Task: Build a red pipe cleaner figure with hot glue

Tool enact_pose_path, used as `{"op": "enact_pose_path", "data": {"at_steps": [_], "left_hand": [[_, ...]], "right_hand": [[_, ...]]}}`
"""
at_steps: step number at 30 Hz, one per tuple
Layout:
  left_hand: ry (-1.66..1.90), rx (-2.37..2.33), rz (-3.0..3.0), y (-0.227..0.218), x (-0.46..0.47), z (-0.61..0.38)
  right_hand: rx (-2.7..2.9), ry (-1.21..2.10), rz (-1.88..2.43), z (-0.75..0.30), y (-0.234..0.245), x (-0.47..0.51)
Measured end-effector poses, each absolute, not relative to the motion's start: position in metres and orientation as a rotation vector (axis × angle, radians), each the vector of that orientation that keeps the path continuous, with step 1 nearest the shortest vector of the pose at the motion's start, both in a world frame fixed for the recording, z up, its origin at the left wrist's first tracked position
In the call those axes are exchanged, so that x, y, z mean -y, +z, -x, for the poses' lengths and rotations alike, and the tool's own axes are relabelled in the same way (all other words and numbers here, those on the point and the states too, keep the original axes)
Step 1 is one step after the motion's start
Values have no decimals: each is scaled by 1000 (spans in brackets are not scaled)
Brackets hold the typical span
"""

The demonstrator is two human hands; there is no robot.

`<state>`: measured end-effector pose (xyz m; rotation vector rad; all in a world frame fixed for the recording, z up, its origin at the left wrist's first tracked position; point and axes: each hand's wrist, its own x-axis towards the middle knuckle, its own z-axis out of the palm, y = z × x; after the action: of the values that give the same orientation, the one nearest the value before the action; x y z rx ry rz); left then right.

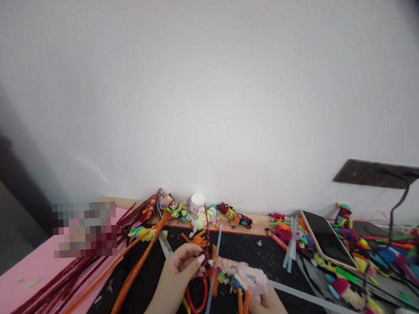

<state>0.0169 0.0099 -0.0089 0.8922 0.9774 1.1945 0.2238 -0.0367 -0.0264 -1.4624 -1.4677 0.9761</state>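
left hand (180, 271) – pinched on a red pipe cleaner (207, 231) | right hand (269, 307) – clamped on a pink glue gun (247, 276), nozzle beside the pinch

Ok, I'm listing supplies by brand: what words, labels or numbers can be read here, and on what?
No text is legible.
Small white round bottle: red label mark, too small to read.
Red flat strip with yellow marks: blurred, unreadable.
Pale pink plastic glue gun in the right hand: no print shows.
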Motion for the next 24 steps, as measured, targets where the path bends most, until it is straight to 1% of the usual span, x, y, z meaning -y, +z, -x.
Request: {"op": "enact_pose_path", "data": {"at_steps": [3, 8, 16, 24], "left_hand": [[1194, -963, -901, -9, -10, -17], [1185, -932, -902, -12, -10, -16], [1174, -921, -918, -14, -10, -16], [1153, -899, -943, -15, -10, -18]], "right_hand": [[1460, 994, 1487, -223, -22, 37], [1440, 1048, 1400, -218, -16, 35], [1390, 1069, 1415, -221, -25, 35], [1452, 1093, 1372, -216, -12, 34]]}}
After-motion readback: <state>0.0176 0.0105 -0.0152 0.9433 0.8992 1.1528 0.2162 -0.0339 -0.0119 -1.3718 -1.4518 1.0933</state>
